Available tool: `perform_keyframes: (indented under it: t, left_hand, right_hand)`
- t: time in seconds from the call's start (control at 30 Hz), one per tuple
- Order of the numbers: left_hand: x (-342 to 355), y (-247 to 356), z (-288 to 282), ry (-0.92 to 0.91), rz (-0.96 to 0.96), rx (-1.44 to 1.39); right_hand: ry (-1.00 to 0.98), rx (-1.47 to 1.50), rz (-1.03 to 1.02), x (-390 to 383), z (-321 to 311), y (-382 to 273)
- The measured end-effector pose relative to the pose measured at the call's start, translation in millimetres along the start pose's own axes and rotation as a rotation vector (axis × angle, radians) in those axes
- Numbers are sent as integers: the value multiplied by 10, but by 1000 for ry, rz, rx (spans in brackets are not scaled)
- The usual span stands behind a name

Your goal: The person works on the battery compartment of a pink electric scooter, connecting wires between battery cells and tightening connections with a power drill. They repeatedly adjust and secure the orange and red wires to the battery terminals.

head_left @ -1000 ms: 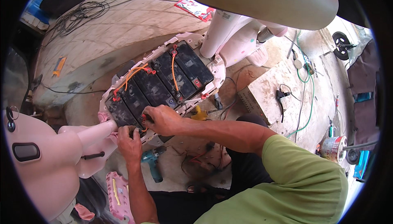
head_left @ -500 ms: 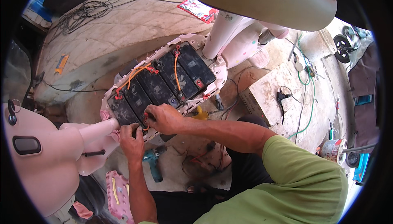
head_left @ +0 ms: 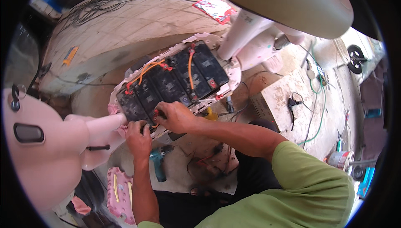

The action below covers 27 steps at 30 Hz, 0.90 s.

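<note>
Several black batteries [head_left: 167,84] lie side by side in the pink footwell frame [head_left: 236,75] of a scooter. Orange cables [head_left: 144,70] with red terminal caps [head_left: 167,67] link some of them. At the near left end of the pack, my right hand [head_left: 177,117] reaches over the battery edge, its thumb and forefinger pinched at a small red terminal cap [head_left: 156,112]. My left hand [head_left: 138,138] is beside it at the battery's near corner, fingertips pressed together; whatever they hold is hidden. A short bit of orange wire [head_left: 155,126] shows between the hands.
A teal cordless drill [head_left: 158,163] lies on the floor below my hands, with a yellow-handled tool [head_left: 211,114] farther right. The scooter's pink front body [head_left: 46,157] stands left, its seat [head_left: 292,2] overhead. A pink cover [head_left: 119,194] rests near my left forearm; a pale box [head_left: 280,98] is at right.
The whole view has shifted, so the scooter and floor items sit a little farther right. Both hands stay at the same battery corner, with only slight finger movement.
</note>
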<state>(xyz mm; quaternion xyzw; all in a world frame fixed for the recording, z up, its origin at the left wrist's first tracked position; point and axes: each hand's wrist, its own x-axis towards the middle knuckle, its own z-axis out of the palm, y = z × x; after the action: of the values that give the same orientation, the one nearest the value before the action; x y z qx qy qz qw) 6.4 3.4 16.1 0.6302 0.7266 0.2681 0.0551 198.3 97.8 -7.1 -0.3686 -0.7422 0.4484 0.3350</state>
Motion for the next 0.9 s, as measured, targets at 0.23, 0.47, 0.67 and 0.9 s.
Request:
perform_keyframes:
  t: [0.23,0.47,0.67,0.9]
  left_hand:
    - [21,20,25,17,25,28]
    - [-2,40,2,29,-28,8]
    - [21,51,16,38,-44,18]
    - [13,51,56,32,-11,24]
  right_hand:
    - [4,33,10,6,-76,-57]
    - [-45,5,27,15,-91,-120]
    - [-97,-10,83,33,-127,-135]
    - [-124,-31,83,34,-123,-112]
